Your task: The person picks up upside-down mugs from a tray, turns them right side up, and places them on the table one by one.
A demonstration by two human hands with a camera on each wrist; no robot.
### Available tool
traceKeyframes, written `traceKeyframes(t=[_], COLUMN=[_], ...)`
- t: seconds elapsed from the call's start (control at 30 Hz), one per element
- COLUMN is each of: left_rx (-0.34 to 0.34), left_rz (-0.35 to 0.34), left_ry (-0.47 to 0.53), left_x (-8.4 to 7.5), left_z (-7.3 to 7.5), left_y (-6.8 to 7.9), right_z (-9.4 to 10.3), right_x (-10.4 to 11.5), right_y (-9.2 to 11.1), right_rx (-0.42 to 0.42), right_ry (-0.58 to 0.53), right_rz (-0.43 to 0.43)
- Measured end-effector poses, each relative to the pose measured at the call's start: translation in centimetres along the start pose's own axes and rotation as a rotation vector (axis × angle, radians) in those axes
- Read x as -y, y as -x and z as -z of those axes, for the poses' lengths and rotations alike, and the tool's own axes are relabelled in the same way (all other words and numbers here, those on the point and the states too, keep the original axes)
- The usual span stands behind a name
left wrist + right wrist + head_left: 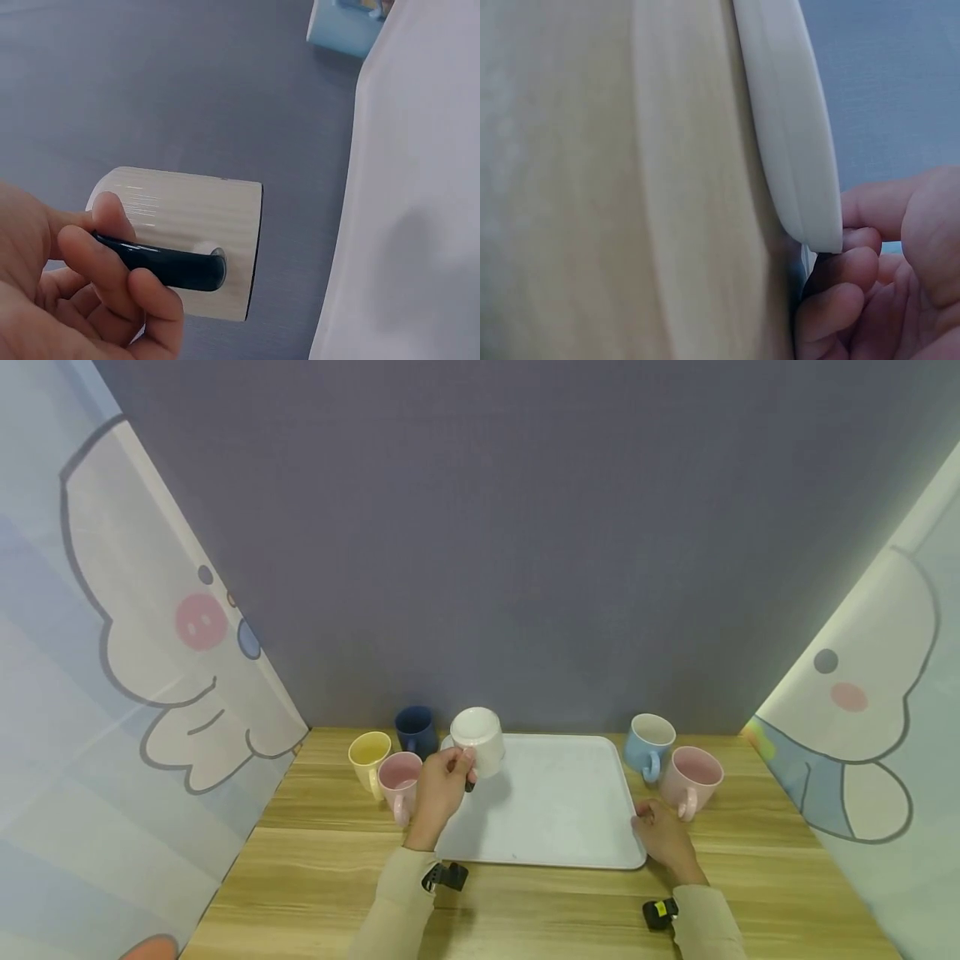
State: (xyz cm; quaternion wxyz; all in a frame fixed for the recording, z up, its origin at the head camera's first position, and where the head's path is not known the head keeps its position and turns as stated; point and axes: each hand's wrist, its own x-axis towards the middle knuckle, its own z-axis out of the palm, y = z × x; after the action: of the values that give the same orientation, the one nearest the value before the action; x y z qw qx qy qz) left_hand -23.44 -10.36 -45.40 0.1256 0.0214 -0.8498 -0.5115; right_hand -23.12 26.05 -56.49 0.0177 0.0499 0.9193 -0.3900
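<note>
My left hand grips the dark handle of a white mug. The mug hangs upside down above the left part of a white tray, its dark rim facing the tray and its shadow falling there. In the left wrist view, fingers curl around the handle. Over at the tray's right edge, my right hand pinches the rim. The right wrist view shows curled fingers at the tray's corner, some of them below its lip.
Left of the tray stand a yellow mug, a pink mug and a navy mug. A light-blue mug and another pink mug are on the right. Behind the wooden table rises a grey wall.
</note>
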Motion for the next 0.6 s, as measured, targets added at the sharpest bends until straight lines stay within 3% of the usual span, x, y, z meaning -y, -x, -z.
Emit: traceKeyframes(t=[0.33, 0.6], left_rx=[0.017, 0.084], left_rz=[0.005, 0.083], left_ry=[0.109, 0.379], left_x=[-0.16, 0.27], left_z=[-0.25, -0.81], left_y=[0.23, 0.56], right_z=[0.00, 0.02], right_x=[-0.05, 0.06], right_y=[0.02, 0.08], right_rx=[0.005, 0.008], right_ry=[0.001, -0.012], right_rz=[-0.005, -0.010])
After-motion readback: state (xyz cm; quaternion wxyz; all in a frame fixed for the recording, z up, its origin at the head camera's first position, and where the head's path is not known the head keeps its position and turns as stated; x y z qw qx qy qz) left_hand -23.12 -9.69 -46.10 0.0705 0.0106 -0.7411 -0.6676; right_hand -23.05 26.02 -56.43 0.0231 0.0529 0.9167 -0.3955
